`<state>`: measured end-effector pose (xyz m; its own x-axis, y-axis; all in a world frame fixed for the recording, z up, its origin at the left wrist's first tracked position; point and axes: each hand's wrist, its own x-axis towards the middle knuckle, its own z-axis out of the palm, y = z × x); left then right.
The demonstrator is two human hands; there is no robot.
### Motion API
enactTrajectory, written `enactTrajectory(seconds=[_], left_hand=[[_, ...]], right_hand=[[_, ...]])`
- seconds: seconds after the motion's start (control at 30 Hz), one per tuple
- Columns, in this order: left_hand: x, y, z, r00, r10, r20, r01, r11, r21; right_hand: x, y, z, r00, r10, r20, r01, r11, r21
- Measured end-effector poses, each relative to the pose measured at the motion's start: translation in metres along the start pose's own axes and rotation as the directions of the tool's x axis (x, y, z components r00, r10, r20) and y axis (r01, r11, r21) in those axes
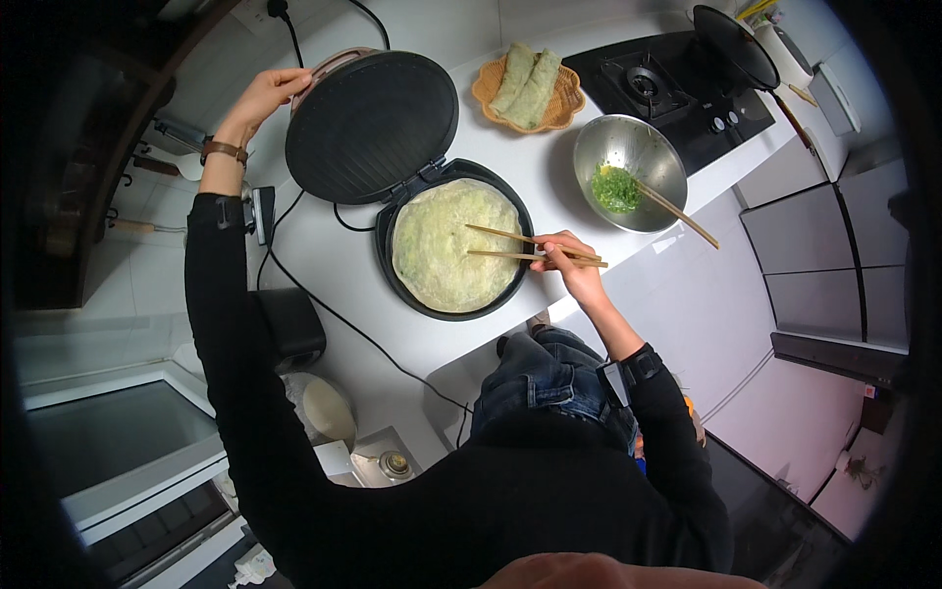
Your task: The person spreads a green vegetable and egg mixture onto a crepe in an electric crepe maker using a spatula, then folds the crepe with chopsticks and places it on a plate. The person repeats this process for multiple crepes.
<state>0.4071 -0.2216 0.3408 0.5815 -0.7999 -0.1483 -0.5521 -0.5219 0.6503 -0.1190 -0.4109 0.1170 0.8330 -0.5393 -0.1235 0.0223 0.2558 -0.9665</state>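
A round pale flatbread with green flecks lies in the black lower plate of an electric griddle. The griddle's ribbed lid stands raised, and my left hand grips the handle at its far edge. In my right hand is a pair of wooden chopsticks, spread apart, their tips over the middle of the flatbread; whether they touch it I cannot tell. To the right, a steel bowl holds chopped greens and a second pair of chopsticks, leaning on its rim.
Two rolled flatbreads rest in a scalloped woven basket behind the bowl. Beyond is a black gas hob with a dark pan. A black cable crosses the white counter, left of the griddle.
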Motion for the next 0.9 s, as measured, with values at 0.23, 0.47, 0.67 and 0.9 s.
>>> enactTrajectory(seconds=[0.23, 0.47, 0.67, 0.9], left_hand=[[-0.115, 0.098, 0.064, 0.949, 0.251, 0.19, -0.268, 0.961, 0.067], [-0.208, 0.118, 0.255, 0.848, 0.475, 0.235, -0.521, 0.83, 0.198], [-0.232, 0.099, 0.337, 0.873, 0.459, 0.161, -0.487, 0.816, 0.312], [-0.282, 0.065, 0.388, 0.848, 0.204, -0.488, -0.15, 0.978, 0.148]], right_hand=[[-0.05, -0.062, -0.058, 0.976, -0.177, -0.128, 0.184, 0.982, 0.044], [-0.108, -0.088, -0.126, 0.892, -0.269, -0.363, 0.375, 0.889, 0.262], [-0.128, -0.046, -0.144, 0.926, -0.12, -0.359, 0.282, 0.852, 0.442], [-0.077, 0.026, -0.164, 0.991, 0.096, -0.091, 0.025, 0.535, 0.844]])
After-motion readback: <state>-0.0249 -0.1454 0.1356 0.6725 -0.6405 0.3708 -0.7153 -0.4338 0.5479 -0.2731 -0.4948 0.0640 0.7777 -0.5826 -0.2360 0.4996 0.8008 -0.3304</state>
